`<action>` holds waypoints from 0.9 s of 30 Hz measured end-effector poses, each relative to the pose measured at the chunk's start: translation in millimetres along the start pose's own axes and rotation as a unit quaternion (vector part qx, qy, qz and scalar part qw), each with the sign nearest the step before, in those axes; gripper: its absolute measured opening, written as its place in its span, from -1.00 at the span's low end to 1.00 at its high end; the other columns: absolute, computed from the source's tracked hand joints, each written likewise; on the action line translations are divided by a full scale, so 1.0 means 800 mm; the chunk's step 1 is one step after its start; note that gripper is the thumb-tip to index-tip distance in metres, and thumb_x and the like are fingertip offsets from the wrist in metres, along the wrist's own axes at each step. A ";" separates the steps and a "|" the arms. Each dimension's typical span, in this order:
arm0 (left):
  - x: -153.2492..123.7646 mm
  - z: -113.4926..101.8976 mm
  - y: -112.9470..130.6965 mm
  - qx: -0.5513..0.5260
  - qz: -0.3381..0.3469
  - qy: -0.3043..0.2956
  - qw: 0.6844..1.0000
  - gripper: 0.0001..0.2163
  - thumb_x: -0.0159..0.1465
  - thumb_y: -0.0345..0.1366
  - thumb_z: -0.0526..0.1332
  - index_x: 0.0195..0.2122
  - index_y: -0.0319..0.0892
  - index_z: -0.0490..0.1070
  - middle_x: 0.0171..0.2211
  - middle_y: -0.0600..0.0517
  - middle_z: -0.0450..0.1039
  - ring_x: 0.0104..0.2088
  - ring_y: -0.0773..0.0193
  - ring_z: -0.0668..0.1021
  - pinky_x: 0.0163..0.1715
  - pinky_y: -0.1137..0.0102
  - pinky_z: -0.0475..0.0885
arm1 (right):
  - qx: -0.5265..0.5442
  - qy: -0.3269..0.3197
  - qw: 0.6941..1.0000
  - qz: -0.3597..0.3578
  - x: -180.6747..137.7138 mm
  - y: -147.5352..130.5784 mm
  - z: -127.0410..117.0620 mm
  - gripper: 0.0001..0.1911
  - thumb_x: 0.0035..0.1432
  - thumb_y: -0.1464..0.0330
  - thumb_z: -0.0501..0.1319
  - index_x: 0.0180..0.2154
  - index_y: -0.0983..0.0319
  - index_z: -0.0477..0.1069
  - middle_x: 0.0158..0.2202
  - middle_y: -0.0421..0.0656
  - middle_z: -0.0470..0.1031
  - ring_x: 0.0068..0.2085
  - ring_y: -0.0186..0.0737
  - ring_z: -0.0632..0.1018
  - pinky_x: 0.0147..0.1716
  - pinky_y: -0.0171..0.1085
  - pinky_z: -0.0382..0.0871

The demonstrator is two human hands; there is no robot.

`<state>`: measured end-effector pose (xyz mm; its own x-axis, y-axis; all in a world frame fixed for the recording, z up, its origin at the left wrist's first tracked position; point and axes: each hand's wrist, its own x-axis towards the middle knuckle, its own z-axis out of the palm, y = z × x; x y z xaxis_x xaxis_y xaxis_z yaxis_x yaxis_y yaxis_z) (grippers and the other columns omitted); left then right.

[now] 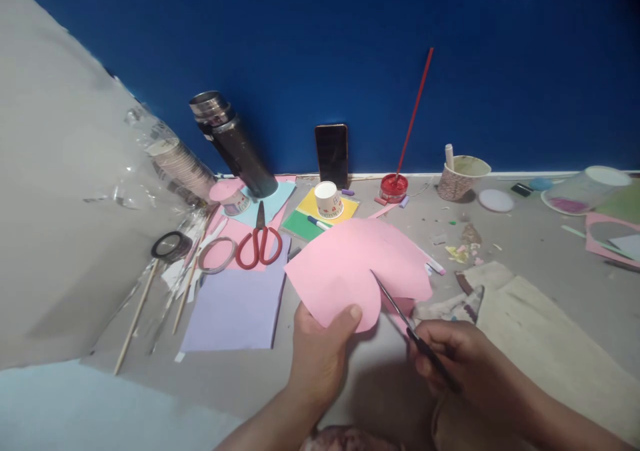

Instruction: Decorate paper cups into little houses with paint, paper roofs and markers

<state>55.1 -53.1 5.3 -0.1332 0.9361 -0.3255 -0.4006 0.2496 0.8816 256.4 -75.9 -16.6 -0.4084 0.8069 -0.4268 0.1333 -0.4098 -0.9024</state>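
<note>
My left hand pinches the near edge of a pink sheet of paper, its thumb on top. The sheet has a rounded, heart-like outline with a notch on its near right side. In my right hand is a pair of scissors with dark handles. Their blades run into the notch, the tip lying at the paper's inner corner. A pink strip hangs below the blades near my right fingers. Part of the fingers of my left hand is hidden under the sheet.
Red-handled scissors, a purple paper stack and tape rolls lie to the left. A dark flask, a phone, a paper cup and a red pot with a stick stand along the blue wall. A beige cloth lies right.
</note>
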 end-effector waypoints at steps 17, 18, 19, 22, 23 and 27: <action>0.004 -0.009 -0.006 0.056 0.004 -0.011 0.998 -0.62 0.05 -0.18 0.55 -0.16 -0.22 0.60 -0.22 -0.08 0.68 -0.21 0.10 0.64 -0.08 0.23 0.57 | 0.097 -0.088 0.991 0.032 -0.001 -0.015 -0.008 -0.24 -0.11 -0.37 0.37 -0.54 0.20 0.31 -0.67 -0.30 0.25 -0.62 -0.42 0.20 -0.57 -0.34 0.22; 0.004 -0.008 -0.005 0.058 0.004 -0.007 0.998 -0.63 0.04 -0.18 0.56 -0.17 -0.22 0.60 -0.23 -0.08 0.68 -0.21 0.09 0.64 -0.08 0.22 0.57 | 0.095 -0.084 0.991 0.035 -0.001 -0.015 -0.008 -0.25 -0.10 -0.36 0.37 -0.54 0.20 0.31 -0.67 -0.29 0.25 -0.62 -0.42 0.21 -0.58 -0.35 0.20; 0.004 -0.008 -0.005 0.061 0.004 -0.002 0.998 -0.62 0.03 -0.18 0.56 -0.17 -0.22 0.60 -0.23 -0.09 0.68 -0.20 0.07 0.65 -0.08 0.21 0.58 | 0.093 -0.082 0.992 0.036 -0.001 -0.015 -0.008 -0.25 -0.10 -0.36 0.37 -0.54 0.20 0.31 -0.67 -0.29 0.25 -0.62 -0.42 0.22 -0.59 -0.35 0.17; 0.003 -0.008 -0.006 0.061 0.009 0.010 0.998 -0.56 0.00 -0.19 0.57 -0.11 -0.21 0.60 -0.21 -0.11 0.68 -0.18 0.03 0.66 -0.08 0.19 0.59 | 0.095 -0.083 0.992 0.032 0.000 -0.012 -0.009 -0.25 -0.09 -0.35 0.38 -0.53 0.21 0.32 -0.67 -0.30 0.23 -0.62 -0.41 0.21 -0.59 -0.36 0.13; 0.002 -0.008 -0.006 0.061 0.011 0.010 0.998 -0.55 0.01 -0.18 0.58 -0.09 -0.21 0.60 -0.20 -0.11 0.69 -0.18 0.04 0.67 -0.08 0.19 0.60 | 0.098 -0.084 0.991 0.028 0.000 -0.010 -0.009 -0.25 -0.09 -0.36 0.37 -0.54 0.21 0.32 -0.68 -0.31 0.21 -0.62 -0.42 0.21 -0.59 -0.36 0.11; 0.003 -0.009 -0.008 0.069 0.015 0.001 0.998 -0.56 0.05 -0.17 0.56 -0.07 -0.21 0.59 -0.21 -0.11 0.69 -0.18 0.05 0.66 -0.08 0.18 0.59 | 0.109 -0.086 0.990 0.017 0.001 -0.003 -0.009 -0.23 -0.10 -0.38 0.35 -0.53 0.21 0.32 -0.70 -0.37 0.11 -0.64 -0.44 0.15 -0.61 -0.36 0.06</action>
<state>50.9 -54.3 -3.8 -0.1447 0.9431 -0.2994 -0.2680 0.2540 0.9293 262.5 -71.0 -15.0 -0.5571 0.7148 -0.4227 -0.0404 -0.5317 -0.8460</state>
